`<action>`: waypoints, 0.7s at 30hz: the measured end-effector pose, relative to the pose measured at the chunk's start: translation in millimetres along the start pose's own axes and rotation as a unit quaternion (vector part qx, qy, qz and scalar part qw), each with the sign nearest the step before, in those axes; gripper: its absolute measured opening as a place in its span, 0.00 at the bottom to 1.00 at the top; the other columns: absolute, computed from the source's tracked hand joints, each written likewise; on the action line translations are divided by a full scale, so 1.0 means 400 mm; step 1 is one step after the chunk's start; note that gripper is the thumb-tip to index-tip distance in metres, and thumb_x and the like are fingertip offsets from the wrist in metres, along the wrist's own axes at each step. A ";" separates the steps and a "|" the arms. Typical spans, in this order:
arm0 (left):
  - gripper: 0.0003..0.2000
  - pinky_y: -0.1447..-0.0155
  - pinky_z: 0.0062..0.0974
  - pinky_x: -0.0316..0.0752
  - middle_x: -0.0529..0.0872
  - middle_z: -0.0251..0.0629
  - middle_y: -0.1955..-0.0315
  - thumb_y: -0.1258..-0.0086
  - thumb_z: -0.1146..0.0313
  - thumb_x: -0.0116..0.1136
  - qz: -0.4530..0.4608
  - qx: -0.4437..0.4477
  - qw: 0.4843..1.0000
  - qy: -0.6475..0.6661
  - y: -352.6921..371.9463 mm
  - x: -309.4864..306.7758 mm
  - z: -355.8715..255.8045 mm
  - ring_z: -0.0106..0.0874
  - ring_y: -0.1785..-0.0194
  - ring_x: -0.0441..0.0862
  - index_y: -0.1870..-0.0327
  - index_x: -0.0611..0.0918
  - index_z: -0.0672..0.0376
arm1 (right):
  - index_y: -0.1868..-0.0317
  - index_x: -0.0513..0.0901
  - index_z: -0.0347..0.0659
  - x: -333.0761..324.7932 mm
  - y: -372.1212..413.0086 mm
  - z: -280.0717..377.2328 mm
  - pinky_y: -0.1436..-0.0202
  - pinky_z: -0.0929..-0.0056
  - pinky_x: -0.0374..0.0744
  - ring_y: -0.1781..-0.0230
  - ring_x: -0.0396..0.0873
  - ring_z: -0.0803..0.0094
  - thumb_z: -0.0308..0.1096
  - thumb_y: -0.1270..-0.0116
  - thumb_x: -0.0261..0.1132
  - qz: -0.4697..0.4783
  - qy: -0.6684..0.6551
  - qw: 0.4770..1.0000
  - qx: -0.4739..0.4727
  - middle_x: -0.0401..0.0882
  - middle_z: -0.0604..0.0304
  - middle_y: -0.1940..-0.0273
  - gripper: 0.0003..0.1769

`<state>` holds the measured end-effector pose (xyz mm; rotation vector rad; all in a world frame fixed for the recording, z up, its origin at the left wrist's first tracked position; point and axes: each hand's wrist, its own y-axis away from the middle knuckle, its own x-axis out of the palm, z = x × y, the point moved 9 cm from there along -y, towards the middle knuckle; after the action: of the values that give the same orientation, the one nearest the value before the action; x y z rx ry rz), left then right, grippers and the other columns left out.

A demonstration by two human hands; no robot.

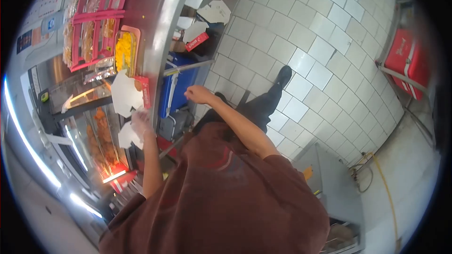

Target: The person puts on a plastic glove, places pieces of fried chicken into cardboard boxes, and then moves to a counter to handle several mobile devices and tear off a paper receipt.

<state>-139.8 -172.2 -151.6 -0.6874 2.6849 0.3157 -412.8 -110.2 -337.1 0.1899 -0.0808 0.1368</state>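
Note:
My left hand (140, 122), in a clear plastic glove, is at the counter's edge against an open white carton (126, 95) with a red printed side. Its fingers are blurred, so whether they grip the carton does not show. Beside the wrist lies another white cardboard flap (129, 136). A small brown piece of food (138, 85) shows at the carton's red end. My right hand (200, 95), bare and curled closed, hangs in front of my body near a blue bin (178, 84). Nothing shows in its fingers.
Along the counter are a tray of yellow food (125, 49), a pink rack (96, 16) of wrapped items and a lit display of fried food (99, 136). More open cartons (215, 11) lie on the shelf below. A red cooler box (406, 63) stands across the tiled floor (301, 33).

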 end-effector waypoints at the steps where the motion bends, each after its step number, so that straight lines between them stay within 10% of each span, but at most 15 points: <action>1: 0.22 0.54 0.28 0.79 0.86 0.42 0.61 0.25 0.54 0.52 0.088 0.009 0.992 -0.094 0.080 0.084 -0.001 0.30 0.59 0.84 0.47 0.81 0.66 | 0.57 0.83 0.42 -0.019 0.032 -0.027 0.55 0.59 0.79 0.60 0.83 0.53 0.40 0.36 0.65 0.016 -0.008 1.000 -0.001 0.85 0.51 0.62 0.13; 6: 0.25 0.54 0.29 0.81 0.85 0.45 0.56 0.27 0.50 0.57 0.268 -0.083 0.924 -0.259 0.316 0.383 0.151 0.31 0.58 0.84 0.43 0.79 0.66 | 0.48 0.79 0.42 -0.127 0.191 -0.033 0.56 0.68 0.79 0.63 0.82 0.66 0.39 0.36 0.68 -0.013 -0.141 0.990 0.018 0.83 0.56 0.54 0.18; 10: 0.34 0.45 0.35 0.78 0.80 0.50 0.45 0.26 0.43 0.51 0.194 -0.198 0.956 -0.093 0.403 0.544 0.227 0.38 0.47 0.81 0.35 0.70 0.67 | 0.47 0.78 0.39 -0.224 0.307 0.127 0.57 0.72 0.78 0.64 0.80 0.69 0.47 0.39 0.72 -0.104 -0.184 0.977 -0.024 0.81 0.57 0.53 0.27; 14: 0.41 0.42 0.40 0.75 0.74 0.54 0.39 0.29 0.37 0.49 0.150 -0.290 0.936 0.132 0.398 0.606 0.318 0.45 0.41 0.77 0.29 0.63 0.66 | 0.59 0.82 0.41 -0.301 0.320 0.161 0.65 0.67 0.77 0.71 0.81 0.63 0.42 0.36 0.68 -0.194 -0.082 0.977 -0.003 0.82 0.52 0.68 0.13; 21: 0.48 0.25 0.37 0.48 0.51 0.47 0.24 0.32 0.30 0.41 0.142 -0.255 0.949 0.121 0.420 0.601 0.292 0.41 0.24 0.53 0.21 0.45 0.57 | 0.60 0.80 0.38 -0.274 0.228 0.312 0.61 0.60 0.76 0.67 0.78 0.52 0.40 0.30 0.61 0.077 -0.005 0.986 -0.145 0.79 0.46 0.67 0.13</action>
<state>-388.5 -94.6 -329.9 -0.4926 2.9604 1.0948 -542.3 -59.8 -208.3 -0.1067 -0.1243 0.2755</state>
